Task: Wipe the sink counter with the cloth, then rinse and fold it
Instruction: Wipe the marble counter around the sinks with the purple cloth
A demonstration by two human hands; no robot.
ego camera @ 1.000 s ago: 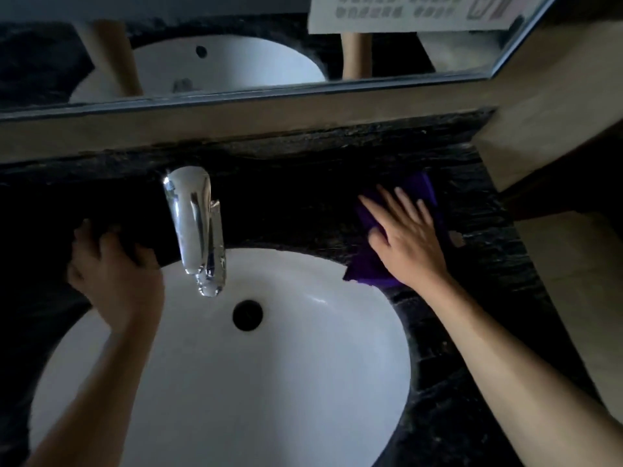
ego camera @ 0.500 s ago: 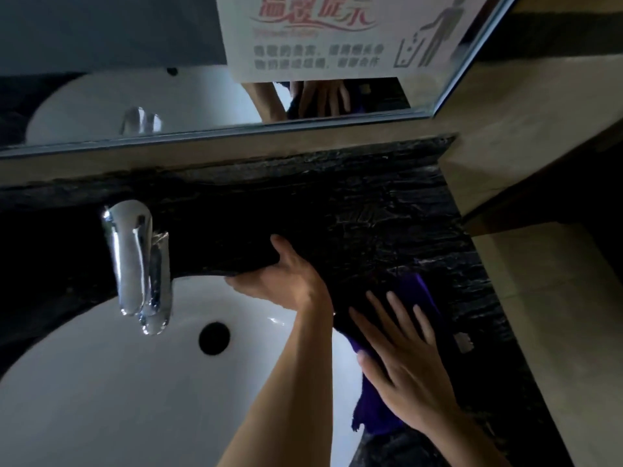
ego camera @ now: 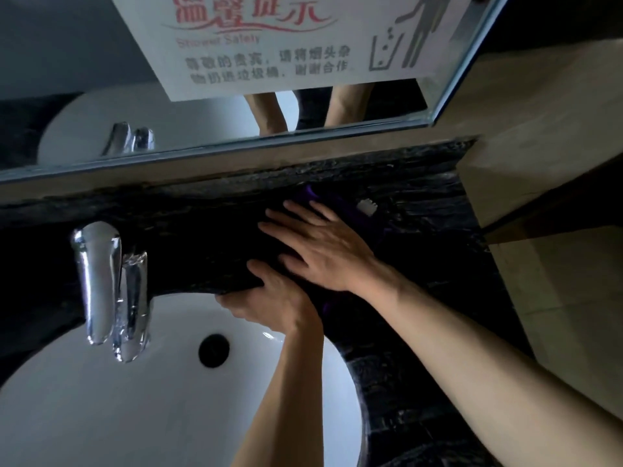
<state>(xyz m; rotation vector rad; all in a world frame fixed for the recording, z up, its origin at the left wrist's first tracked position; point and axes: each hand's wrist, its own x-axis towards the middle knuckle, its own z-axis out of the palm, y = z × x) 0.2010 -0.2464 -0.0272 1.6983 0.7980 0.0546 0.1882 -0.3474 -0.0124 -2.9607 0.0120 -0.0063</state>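
Nearest the person lay the white basin (ego camera: 101, 416), its drain (ego camera: 213, 350) dry and the chrome tap (ego camera: 101, 281) not running, so the rinse looked not yet begun. At the basin's far rim the left hand (ego camera: 269, 303) rested with its fingers hooked over the inner edge of the dark stone table (ego camera: 421, 332), gripping nothing but that edge, seemingly as a brace. Just beyond it the right hand (ego camera: 323, 249) lay flat, fingers spread, pressing the purple cloth (ego camera: 340, 202) onto the strip of table behind the basin, near the back edge; only the cloth's far and near fringes showed around the palm.

The wiping step appeared to be in hand. The next stroke probably called for steady downward pressure and a sweep along that strip. Room was tight: the raised back ledge under the mirror (ego camera: 67, 62) closed the far side, the beige side wall (ego camera: 539, 146) boxed the right corner, and the tap blocked a long run leftward.
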